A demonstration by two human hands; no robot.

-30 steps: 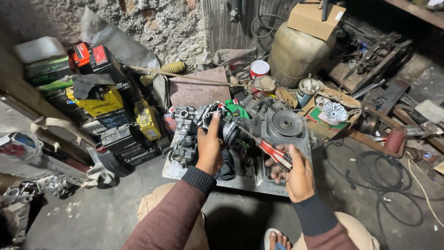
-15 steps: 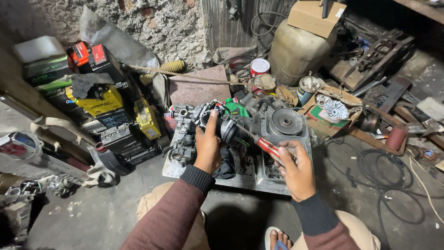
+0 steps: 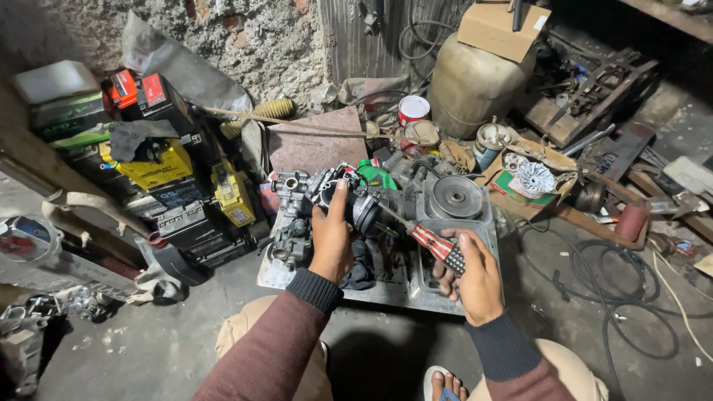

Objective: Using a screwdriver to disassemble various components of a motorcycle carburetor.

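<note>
Carburetor (image 3: pixel 343 194) unmoved in left hand (image 3: pixel 330 241); right hand (image 3: pixel 475 276) screwdriver (image 3: pixel 427 239) tip now closer.

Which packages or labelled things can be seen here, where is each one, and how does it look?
Cardboard box: top, on the beige canister; plain brown.
Open carton: right of the metal tray; green and red.
Yellow battery: left stack; black label.
Red-topped battery: upper left; black body.
Tin: centre back; red, white lid.

The left hand (image 3: pixel 331 241) covers the near side of the carburetor (image 3: pixel 338 194). The screwdriver (image 3: pixel 423 236) tip is lost against that part (too dark to tell contact). The sandalled foot (image 3: pixel 444 385) is cut off by the bottom edge.
</note>
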